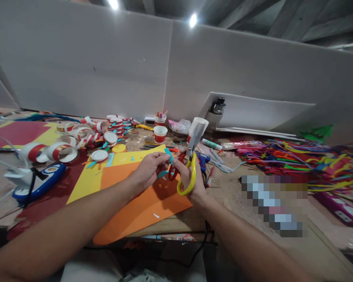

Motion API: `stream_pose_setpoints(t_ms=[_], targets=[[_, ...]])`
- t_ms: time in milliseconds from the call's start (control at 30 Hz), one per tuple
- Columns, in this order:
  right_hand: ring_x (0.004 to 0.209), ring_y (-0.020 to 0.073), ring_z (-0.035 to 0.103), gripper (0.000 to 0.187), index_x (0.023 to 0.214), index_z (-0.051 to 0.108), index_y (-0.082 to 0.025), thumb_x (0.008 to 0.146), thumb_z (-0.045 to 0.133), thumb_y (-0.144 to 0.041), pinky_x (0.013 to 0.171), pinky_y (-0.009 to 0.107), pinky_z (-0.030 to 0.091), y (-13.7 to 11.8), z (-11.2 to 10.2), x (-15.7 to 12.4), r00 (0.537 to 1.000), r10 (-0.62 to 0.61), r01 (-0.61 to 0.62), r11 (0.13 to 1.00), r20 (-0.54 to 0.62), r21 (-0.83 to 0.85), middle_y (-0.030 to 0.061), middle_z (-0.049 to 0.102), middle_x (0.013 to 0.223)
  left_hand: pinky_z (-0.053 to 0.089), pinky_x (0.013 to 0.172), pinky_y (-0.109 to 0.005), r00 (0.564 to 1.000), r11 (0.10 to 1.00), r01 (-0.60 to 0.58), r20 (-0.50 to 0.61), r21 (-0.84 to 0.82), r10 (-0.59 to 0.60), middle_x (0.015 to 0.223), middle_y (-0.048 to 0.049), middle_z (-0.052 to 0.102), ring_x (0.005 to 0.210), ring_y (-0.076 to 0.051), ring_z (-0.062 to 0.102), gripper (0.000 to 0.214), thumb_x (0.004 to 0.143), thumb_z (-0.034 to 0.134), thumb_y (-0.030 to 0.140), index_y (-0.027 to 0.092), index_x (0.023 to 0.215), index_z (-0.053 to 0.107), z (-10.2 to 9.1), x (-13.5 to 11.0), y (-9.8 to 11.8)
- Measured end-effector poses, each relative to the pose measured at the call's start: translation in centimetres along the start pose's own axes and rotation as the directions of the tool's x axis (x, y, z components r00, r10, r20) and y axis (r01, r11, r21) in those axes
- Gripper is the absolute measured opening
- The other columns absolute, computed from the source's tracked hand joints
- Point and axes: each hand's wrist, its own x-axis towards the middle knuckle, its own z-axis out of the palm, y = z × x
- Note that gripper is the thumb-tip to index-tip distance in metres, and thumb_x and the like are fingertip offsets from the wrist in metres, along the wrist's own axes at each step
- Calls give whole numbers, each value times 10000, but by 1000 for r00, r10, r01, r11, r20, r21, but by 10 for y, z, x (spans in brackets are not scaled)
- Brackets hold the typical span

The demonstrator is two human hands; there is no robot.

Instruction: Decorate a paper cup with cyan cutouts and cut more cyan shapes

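Observation:
My right hand [191,178] is closed around yellow-handled scissors [189,172], blades pointing up and away. My left hand [151,168] pinches a small teal paper piece [168,155] right next to the scissor blades. Both hands hover over an orange paper sheet [144,207] that overlaps a yellow sheet [88,182] on the wooden table [226,192].
Red-and-white paper rings and decorated cup pieces [85,137] crowd the back left. Paper cups [160,133], a cup stack [197,129], a blue glue gun [202,159], a bottle [217,111] and a heap of coloured pipe cleaners [300,160] lie behind and right. A white wall panel closes the back.

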Motion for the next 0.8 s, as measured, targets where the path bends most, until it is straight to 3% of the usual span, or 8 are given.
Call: stream_pose_setpoints(t_ms=[100,167,267,400,567,800], targets=[[450,79,440,329,957,454,-215,798,594,-467,415,209,395,-5,-6,5,989,120,-113,991,89,-77,-66,473,624,357,490,-188,999,990,3,33,142,-7,549,24,549,485,-57,465,223,647,750,281,135,641,582,-14,8,15],[416,68,393,326,862,462,-213,812,570,-517,377,190,333,-11,-13,9,966,177,-135,967,187,-216,-74,442,576,330,482,-195,998,953,-4,62,303,-16,535,20,538,475,-55,445,242,643,744,269,136,577,552,-28,13,29],[412,68,392,331,773,484,-206,815,580,-521,359,183,289,-22,-24,11,908,211,-40,904,362,-425,-51,490,574,307,492,-209,998,899,-44,63,435,19,491,37,483,475,-60,418,269,602,745,241,144,507,512,-49,18,50],[446,84,429,306,723,558,-197,805,621,-484,395,194,323,-35,-32,11,851,187,118,843,492,-524,-30,509,557,337,544,-230,996,833,-39,85,552,-9,518,24,510,536,-90,470,226,585,714,215,154,498,515,-65,19,68],[484,104,468,285,808,656,-193,819,614,-474,451,210,361,-43,-32,11,782,244,178,795,574,-580,-27,509,549,430,663,-259,976,807,-61,205,587,-75,731,-69,670,828,-182,617,207,591,675,166,166,484,498,-65,12,77],[436,76,432,297,950,674,-185,828,589,-442,397,180,281,-38,-35,10,763,282,218,735,581,-643,-36,523,561,433,615,-251,966,802,-8,211,598,-148,730,-98,692,798,-211,677,185,615,703,176,148,561,528,-67,9,76]])
